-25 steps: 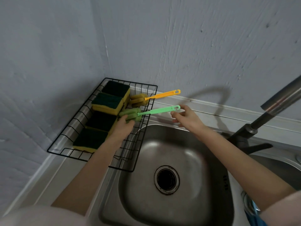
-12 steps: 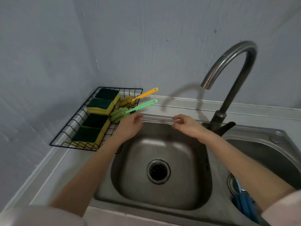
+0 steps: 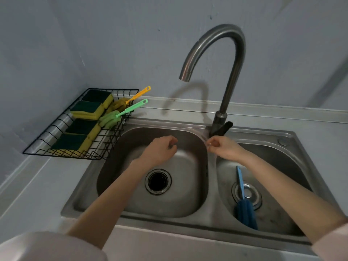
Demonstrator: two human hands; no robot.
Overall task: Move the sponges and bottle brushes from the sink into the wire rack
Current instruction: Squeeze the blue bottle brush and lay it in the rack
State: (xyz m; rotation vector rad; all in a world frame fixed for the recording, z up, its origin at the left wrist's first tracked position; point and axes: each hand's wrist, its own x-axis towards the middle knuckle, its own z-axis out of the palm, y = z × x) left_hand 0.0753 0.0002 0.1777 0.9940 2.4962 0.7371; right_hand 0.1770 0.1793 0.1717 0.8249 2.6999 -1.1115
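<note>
A black wire rack (image 3: 47,131) at the left of the counter holds several yellow-and-green sponges (image 3: 88,108). A green bottle brush (image 3: 120,114) and an orange bottle brush (image 3: 131,99) lie in it, handles sticking out to the right. In the right sink basin (image 3: 282,185) a blue bottle brush (image 3: 243,202) lies over the drain. My left hand (image 3: 160,150) hovers over the left basin (image 3: 175,194), fingers loosely curled, holding nothing. My right hand (image 3: 223,148) is above the divider between the basins, fingers curled and empty.
A tall curved steel tap (image 3: 227,76) rises behind the sink, its spout over the left basin. The left basin's drain (image 3: 157,181) is open. Blue-grey walls close in at the back and left. A grey counter (image 3: 37,185) runs in front of the rack.
Both hands let go of the green brush, which stays in the rack, and drew back right over the sink. The view swung right, showing the right basin and blue brush.
</note>
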